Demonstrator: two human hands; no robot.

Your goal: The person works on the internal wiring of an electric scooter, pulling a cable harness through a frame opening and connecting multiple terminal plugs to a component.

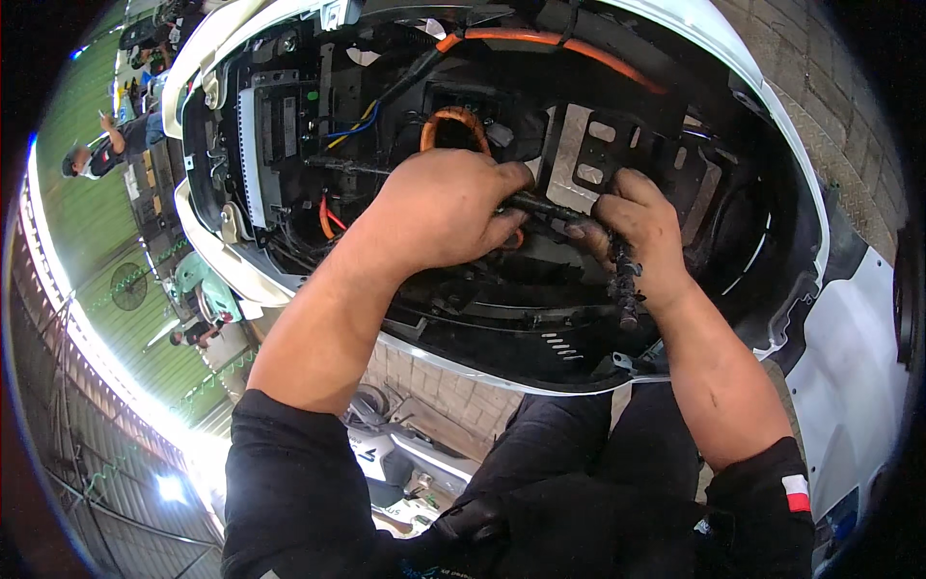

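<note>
Black cable: the black cable [552, 209] runs between the two hands, over the open hollow of the vehicle's white shell [733, 39]
Left hand: the left hand [442, 205] is at the cable's 9 o'clock end, its thumb and fingers narrow and pinched around it
Right hand: the right hand [644, 224] is at the cable's 3 o'clock end, fingers curled in and gripping it near the ragged part
Ragged end: a ragged end [625, 282] hangs from the right hand at about 6 o'clock, its dark covering rough and in tatters; it looks like part of the same cable, but the fingers hide the join
Orange loop: the orange loop [458, 114] stands at 12 o'clock from the left hand, partly hidden behind it
Slotted plate: the slotted plate [571, 145] lies between 10 and 11 o'clock from the right hand
Blue and yellow wires: the blue and yellow wires [363, 125] run between 10 and 11 o'clock from the left hand
Progress: the shell is already open and the cable up in both hands; the handling seems midway, with the ragged end not yet tidy; how much is left inside the hollow cannot be told
</note>
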